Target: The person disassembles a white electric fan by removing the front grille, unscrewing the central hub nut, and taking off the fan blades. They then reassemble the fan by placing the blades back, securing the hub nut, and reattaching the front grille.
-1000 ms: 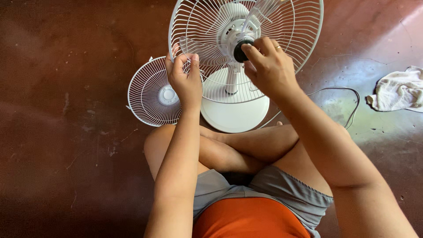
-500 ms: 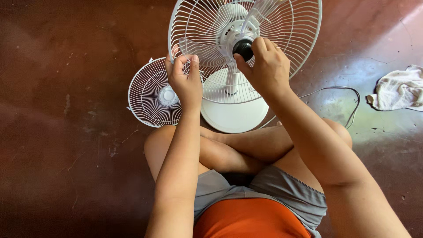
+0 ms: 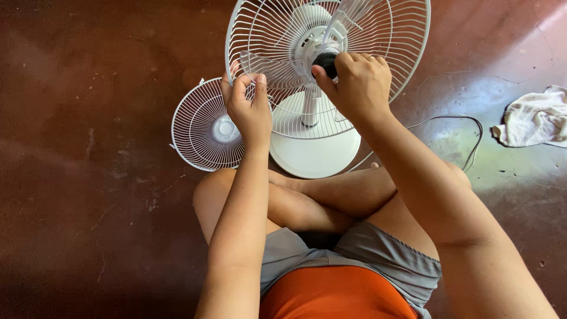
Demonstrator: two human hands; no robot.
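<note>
Hands work at a white fan (image 3: 319,77) standing on the dark red floor (image 3: 88,147) in the upper middle of the frame. Both forearms rise from the lower edge, over crossed legs, and reach up toward the fan's wire cage.

The right hand (image 3: 357,82) sits at the centre of the fan, wrist bent slightly, knuckles toward the camera. Its fingers (image 3: 354,59) curl over a black knob (image 3: 325,62) at the hub, thumb on the near left side, so the hand is closed around the knob and covers most of it. Pale blades (image 3: 266,62) show behind the cage wires to the left of the hub.

The left hand (image 3: 248,109) is at the cage's left rim, upper centre-left. Its thumb and fingertips are pinched together on the rim wires, the other fingers folded in; the grip is tight and small.

A loose round grille (image 3: 207,127) lies flat on the floor just left of the fan's round base (image 3: 313,156), partly behind the left hand. A grey cord (image 3: 466,133) loops on the floor at the right, and a white rag (image 3: 534,118) lies at the far right edge.

Against the frame half a second earlier, the right hand has turned over the knob: then the knob's black face showed between thumb and fingers, now the fingers cover more of it. The left hand keeps the same pinch at the same place on the rim.
</note>
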